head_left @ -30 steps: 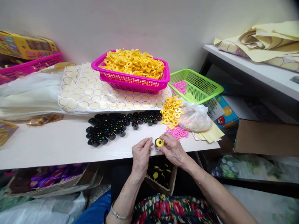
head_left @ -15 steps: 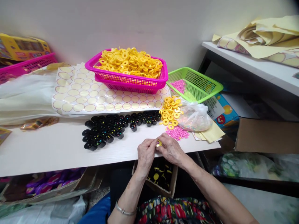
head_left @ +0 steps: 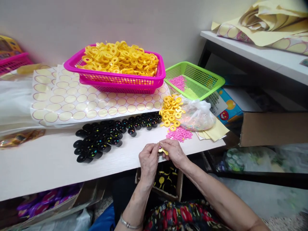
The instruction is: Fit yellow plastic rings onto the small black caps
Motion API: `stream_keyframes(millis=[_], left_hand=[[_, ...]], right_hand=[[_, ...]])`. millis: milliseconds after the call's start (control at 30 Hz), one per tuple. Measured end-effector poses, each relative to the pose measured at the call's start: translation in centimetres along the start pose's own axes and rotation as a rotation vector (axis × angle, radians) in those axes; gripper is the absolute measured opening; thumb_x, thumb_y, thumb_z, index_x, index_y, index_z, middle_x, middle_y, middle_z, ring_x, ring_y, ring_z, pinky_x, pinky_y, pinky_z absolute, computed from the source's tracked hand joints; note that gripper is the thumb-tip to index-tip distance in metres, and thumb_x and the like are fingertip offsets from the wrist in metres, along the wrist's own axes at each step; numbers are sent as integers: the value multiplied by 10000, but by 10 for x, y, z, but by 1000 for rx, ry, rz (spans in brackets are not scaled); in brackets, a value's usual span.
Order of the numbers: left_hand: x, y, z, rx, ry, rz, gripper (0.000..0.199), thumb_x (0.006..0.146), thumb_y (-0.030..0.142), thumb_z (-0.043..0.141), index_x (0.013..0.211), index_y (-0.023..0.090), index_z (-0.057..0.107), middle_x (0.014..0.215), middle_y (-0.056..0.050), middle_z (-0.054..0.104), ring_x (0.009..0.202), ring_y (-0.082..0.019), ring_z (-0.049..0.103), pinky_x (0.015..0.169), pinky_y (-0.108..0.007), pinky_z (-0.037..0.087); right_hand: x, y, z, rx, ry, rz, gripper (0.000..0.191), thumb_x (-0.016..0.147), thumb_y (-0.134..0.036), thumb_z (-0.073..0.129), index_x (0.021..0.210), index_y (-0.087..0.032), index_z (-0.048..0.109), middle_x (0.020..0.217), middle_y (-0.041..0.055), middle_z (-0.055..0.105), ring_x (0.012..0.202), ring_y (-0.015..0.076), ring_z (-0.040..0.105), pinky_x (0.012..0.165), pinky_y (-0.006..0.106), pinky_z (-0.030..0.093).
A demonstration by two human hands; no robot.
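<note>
Over the table's front edge, my left hand (head_left: 148, 161) and my right hand (head_left: 175, 153) meet, both closed with fingertips pinching a small yellow ring piece with a short handle (head_left: 164, 150). A dark pinkish spot shows at its centre; the fingers hide much of it. Just beyond my right hand lies a pile of small pink pieces (head_left: 180, 134). Behind that is a heap of yellow ring pieces (head_left: 171, 113). To the left stand rows of small black cups (head_left: 97, 138) with bright coloured bits inside. Below my hands, a cardboard box (head_left: 179, 187) holds black and yellow parts.
A pink basket (head_left: 120, 80) heaped with yellow rings rests on sticker sheets (head_left: 79, 106). At its right are a green basket (head_left: 197, 93) with pink pieces and a clear plastic bag (head_left: 198, 115). A raised white shelf (head_left: 260, 54) and an open carton (head_left: 271, 126) stand at right.
The view has shifted, so the baskets and cups sit further left. Between my fingers the yellow piece has turned, and its handle now points out to the lower right.
</note>
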State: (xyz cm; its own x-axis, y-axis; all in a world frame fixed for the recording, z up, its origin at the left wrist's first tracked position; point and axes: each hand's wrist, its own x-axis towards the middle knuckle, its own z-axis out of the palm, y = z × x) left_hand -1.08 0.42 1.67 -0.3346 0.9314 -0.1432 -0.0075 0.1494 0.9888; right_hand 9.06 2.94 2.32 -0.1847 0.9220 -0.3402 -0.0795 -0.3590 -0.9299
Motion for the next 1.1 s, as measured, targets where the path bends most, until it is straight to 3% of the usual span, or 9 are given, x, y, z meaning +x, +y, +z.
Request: stream_keyframes(millis=[133, 367, 467, 600, 667, 800, 933, 1000, 1100], left_hand=[[1, -1, 4, -140, 8, -81, 242, 677, 364, 649, 683, 123, 632, 618, 14, 567, 456, -63, 472, 424, -182, 368], [5, -1, -3, -222, -97, -135, 285, 667, 356, 670, 785, 99, 639, 473, 51, 486, 380, -42, 381, 383, -175, 311], [4, -2, -10, -189, -218, -83, 344, 695, 376, 643, 914, 110, 651, 625, 15, 562, 448, -40, 423, 432, -175, 355], [7, -1, -15, -114, -368, 19, 468, 576, 308, 741, 1006, 148, 646, 849, -27, 603, 625, -92, 530, 569, -214, 446], [9, -1, -13, -37, -358, 87, 423, 540, 267, 758, 935, 146, 670, 833, -23, 598, 680, -113, 541, 618, -221, 455], [4, 0, -9, 19, -247, 136, 310, 515, 247, 766, 791, 141, 669, 735, 7, 577, 624, -97, 507, 572, -203, 431], [-14, 7, -9, 37, -219, 248, 304, 561, 262, 750, 836, 159, 670, 767, -14, 610, 691, -133, 549, 627, -240, 459], [-22, 16, -11, 149, -227, 418, 266, 603, 240, 727, 857, 182, 675, 802, -31, 625, 759, -155, 554, 679, -267, 465], [-31, 31, -13, 331, -258, 705, 233, 659, 187, 668, 892, 196, 663, 799, -41, 644, 788, -169, 531, 697, -299, 459]], right_hand=[[3, -2, 2, 86, 22, 99, 182, 683, -326, 568, 689, -145, 589, 481, -27, 528, 359, 72, 447, 324, 177, 348], [1, -6, 5, 37, 89, 67, 209, 662, -357, 586, 640, -151, 558, 420, -46, 494, 327, 73, 435, 295, 163, 320], [0, -6, 5, 14, 86, 37, 230, 666, -373, 599, 644, -148, 555, 407, -50, 484, 321, 69, 429, 301, 161, 320], [1, -6, 3, -24, 77, 0, 272, 676, -401, 608, 627, -139, 552, 446, -42, 499, 312, 62, 414, 299, 176, 325], [0, -5, -1, -1, 70, -20, 344, 706, -468, 580, 636, -132, 557, 489, -29, 512, 322, 62, 422, 300, 184, 335], [-15, 1, -20, 178, 104, -52, 428, 714, -550, 564, 727, -123, 580, 649, 16, 572, 408, 75, 496, 350, 197, 400], [-39, 6, -40, 307, -142, -126, 422, 713, -502, 620, 934, -142, 624, 947, 86, 617, 749, 139, 605, 639, 261, 503], [-50, 5, -46, 355, -311, -118, 464, 706, -490, 639, 1043, -174, 608, 1073, 95, 591, 927, 180, 580, 768, 320, 485], [-59, -1, -52, 425, -491, -67, 524, 683, -471, 671, 1118, -194, 581, 1096, 95, 588, 984, 205, 561, 817, 379, 465]])
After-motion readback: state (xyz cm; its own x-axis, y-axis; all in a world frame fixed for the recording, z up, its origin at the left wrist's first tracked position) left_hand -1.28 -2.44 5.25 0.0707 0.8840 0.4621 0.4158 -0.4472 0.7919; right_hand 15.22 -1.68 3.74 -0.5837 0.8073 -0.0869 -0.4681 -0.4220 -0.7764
